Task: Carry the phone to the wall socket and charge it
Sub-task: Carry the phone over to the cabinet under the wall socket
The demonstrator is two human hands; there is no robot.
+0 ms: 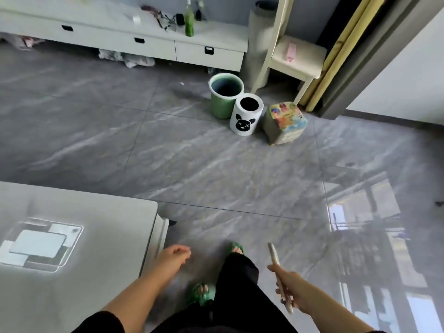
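Right hand (288, 288) grips phone (276, 263) edge-on, long axis pointing forward.

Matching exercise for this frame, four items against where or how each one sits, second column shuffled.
Column one:
1. phone
2. green bottle
3. white bin with a black face
4. left hand

Column two:
A. stands on the white drawer unit
B. empty, fingers loosely curled, beside the white table
C. held edge-on in the right hand
D. on the floor between the green bin and the colourful stool

Pairs: 1-C, 2-A, 3-D, 4-B
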